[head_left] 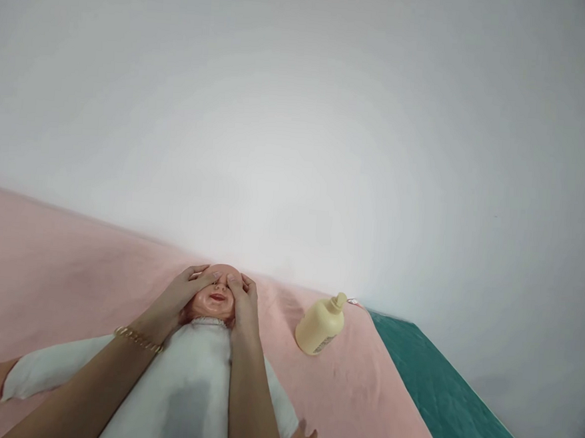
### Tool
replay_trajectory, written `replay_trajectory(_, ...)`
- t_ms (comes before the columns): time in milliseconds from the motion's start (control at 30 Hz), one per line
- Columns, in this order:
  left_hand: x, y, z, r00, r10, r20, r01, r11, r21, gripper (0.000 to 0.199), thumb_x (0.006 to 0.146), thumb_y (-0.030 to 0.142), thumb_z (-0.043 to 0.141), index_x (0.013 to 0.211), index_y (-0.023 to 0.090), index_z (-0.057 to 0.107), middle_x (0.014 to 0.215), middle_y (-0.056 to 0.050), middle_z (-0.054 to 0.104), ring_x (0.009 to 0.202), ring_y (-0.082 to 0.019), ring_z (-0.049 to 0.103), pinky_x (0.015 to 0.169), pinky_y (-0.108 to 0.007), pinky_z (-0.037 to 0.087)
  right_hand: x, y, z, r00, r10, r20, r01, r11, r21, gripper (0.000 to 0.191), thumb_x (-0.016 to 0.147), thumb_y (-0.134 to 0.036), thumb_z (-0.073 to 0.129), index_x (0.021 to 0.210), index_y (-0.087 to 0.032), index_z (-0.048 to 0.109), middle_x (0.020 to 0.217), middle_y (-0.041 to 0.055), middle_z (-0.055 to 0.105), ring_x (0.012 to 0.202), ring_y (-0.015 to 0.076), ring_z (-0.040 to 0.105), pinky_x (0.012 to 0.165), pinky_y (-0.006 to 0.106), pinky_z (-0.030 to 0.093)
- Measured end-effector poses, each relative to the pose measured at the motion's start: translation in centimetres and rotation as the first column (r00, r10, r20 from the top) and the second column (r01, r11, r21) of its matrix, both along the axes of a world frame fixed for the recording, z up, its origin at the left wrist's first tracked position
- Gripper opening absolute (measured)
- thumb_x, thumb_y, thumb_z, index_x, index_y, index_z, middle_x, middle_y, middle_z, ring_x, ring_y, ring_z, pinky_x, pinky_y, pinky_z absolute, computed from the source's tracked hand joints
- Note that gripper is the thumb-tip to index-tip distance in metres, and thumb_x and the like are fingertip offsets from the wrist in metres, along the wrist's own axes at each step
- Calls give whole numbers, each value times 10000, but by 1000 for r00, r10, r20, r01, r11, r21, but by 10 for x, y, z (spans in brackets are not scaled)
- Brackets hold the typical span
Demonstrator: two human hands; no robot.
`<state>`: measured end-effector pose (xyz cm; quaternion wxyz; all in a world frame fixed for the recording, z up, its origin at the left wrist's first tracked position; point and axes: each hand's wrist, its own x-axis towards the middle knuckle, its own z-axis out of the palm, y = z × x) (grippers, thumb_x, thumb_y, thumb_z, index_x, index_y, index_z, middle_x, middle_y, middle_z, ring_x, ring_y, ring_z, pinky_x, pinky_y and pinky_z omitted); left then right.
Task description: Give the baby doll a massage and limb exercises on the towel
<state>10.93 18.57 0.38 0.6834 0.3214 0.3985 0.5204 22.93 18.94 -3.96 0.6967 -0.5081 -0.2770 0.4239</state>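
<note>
A baby doll (213, 307) in a white long-sleeved top lies on its back, its arms spread to the sides. My left hand (185, 295) cups one side of the doll's head, the thumb resting across the eye and brow. On the other side my right hand (244, 299) curves round the head in the same way, thumb over the other eye. Between the two hands the nose and mouth show, and the forehead shows above the thumbs. A beaded bracelet (138, 339) circles my left wrist.
Right of the doll, a pale yellow pump bottle (319, 327) stands on the pink sheet (360, 397). A green surface (441, 389) lies beyond the sheet's right edge. Behind everything rises a plain white wall (299, 126).
</note>
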Motion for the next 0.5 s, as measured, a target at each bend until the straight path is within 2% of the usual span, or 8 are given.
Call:
replay_trajectory(167,2,-2,4,1000,13,-9,-13,1000,-16,299,712,168,774,957,147,602,811,-67,716,677,-180,699,569,-232,558,-1,-1,5,998,-38,-42,36,998,-52,414,619,-300,752,993,-193,609,936,38,677,874,212,671,755,304,547)
replay_trajectory(367,2,-1,1,995,4,101,-2,1000,-23,265,729,232,765,946,171,627,898,-85,722,762,-207,706,654,-278,578,4,6,-7,999,-21,-33,21,1000,-24,363,657,-376,738,961,-213,625,858,23,701,841,209,675,714,305,555)
replay_trajectory(500,1,0,2,991,3,137,3,999,-45,173,738,187,736,878,162,638,862,-74,722,727,-193,698,660,-269,570,7,7,-9,998,6,-60,-6,1000,3,347,661,-394,736,943,-214,643,886,39,720,851,221,680,723,327,562)
